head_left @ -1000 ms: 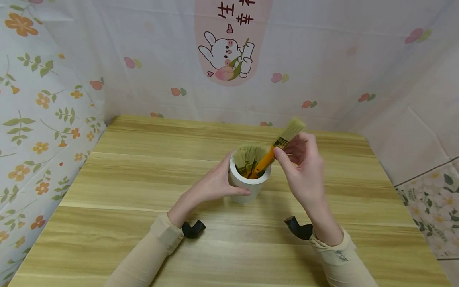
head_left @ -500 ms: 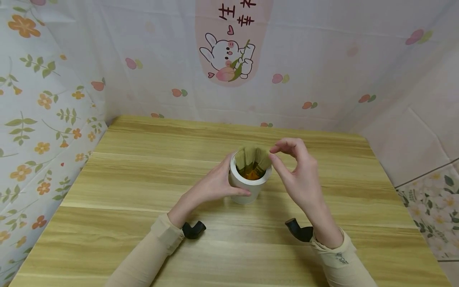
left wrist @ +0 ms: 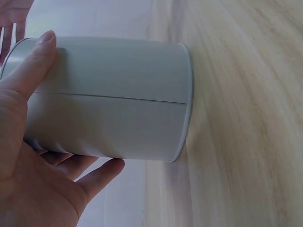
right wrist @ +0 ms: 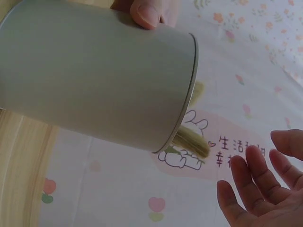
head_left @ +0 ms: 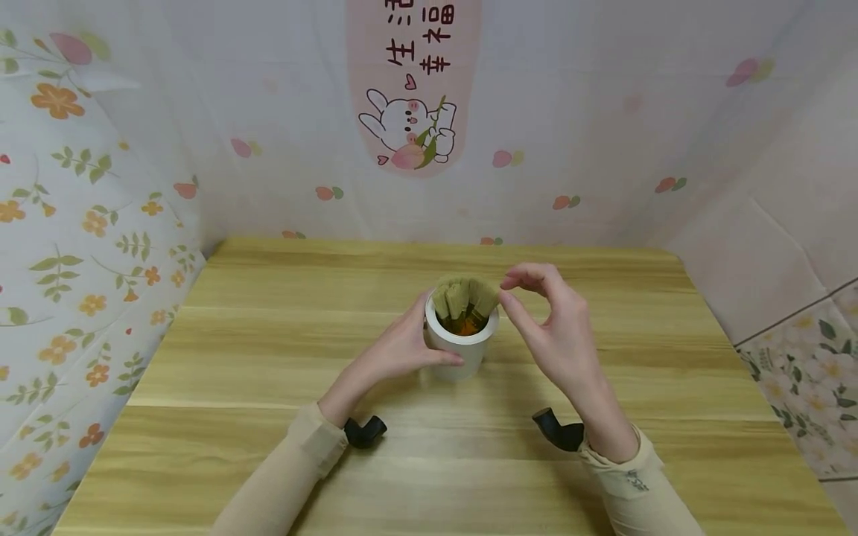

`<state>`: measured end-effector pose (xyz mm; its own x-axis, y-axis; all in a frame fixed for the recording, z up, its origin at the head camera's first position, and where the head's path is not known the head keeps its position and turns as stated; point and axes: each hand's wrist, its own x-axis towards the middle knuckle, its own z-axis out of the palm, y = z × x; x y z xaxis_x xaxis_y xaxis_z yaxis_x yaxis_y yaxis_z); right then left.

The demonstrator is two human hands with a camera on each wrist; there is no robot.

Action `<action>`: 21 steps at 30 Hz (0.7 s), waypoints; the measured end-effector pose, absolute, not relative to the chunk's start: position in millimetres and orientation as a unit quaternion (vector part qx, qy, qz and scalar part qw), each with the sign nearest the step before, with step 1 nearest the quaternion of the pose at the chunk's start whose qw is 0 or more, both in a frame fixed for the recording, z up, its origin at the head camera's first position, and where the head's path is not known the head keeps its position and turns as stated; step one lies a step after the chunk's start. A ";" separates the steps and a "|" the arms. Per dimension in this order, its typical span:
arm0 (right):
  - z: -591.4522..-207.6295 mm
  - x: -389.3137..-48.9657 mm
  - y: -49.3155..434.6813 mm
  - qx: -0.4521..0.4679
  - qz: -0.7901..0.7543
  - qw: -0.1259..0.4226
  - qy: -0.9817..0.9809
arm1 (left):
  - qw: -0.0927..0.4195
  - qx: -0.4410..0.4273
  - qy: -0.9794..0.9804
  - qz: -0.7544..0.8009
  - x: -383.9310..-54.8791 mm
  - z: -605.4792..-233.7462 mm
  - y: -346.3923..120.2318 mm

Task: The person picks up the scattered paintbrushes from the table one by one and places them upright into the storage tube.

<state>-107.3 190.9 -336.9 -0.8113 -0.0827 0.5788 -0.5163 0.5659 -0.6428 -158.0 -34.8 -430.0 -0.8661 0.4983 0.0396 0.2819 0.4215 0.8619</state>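
A white cylindrical cup (head_left: pixel 471 359) stands on the wooden table, holding several paintbrushes (head_left: pixel 482 295) with their pale bristles up. Orange handles show dimly inside. My left hand (head_left: pixel 400 348) grips the cup from its left side; in the left wrist view the thumb of that hand (left wrist: pixel 35 66) lies across the cup wall (left wrist: pixel 113 94), with the fingers curled round the other side. My right hand (head_left: pixel 561 335) hovers at the right of the rim, fingertips close to the bristles. In the right wrist view its loose fingers (right wrist: pixel 258 177) are spread apart from the bristles (right wrist: pixel 191 142) and hold nothing.
The wooden tabletop (head_left: pixel 268 350) reaches back to a white cloth (head_left: pixel 268 179) with a rabbit print. A floral cloth (head_left: pixel 87 298) hangs at the left. Black curved pieces (head_left: pixel 365 432) sit at both sleeve cuffs.
The orange-handled paintbrush that my right hand pinched has gone down into the cup, and the hand has let go. My left hand keeps its grip. The head view has tilted slightly.
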 end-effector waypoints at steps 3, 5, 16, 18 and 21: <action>-341.8 -108.1 191.1 0.180 0.426 0.246 -0.851 | 0.114 0.231 0.839 0.480 -163.0 -433.3 -35.2; -345.2 -108.1 191.5 0.182 0.424 0.243 -0.853 | 0.112 0.231 0.841 0.476 -166.2 -435.8 -35.3; -362.8 -112.9 211.9 0.298 0.323 0.238 -0.866 | 0.123 0.215 0.872 0.423 -171.7 -444.0 -42.5; -365.4 -112.4 217.5 0.320 0.304 0.230 -0.867 | 0.120 0.215 0.886 0.394 -170.0 -442.9 -49.6; -368.5 -112.6 225.5 0.354 0.269 0.212 -0.870 | 0.101 0.232 0.897 0.362 -164.8 -437.0 -66.6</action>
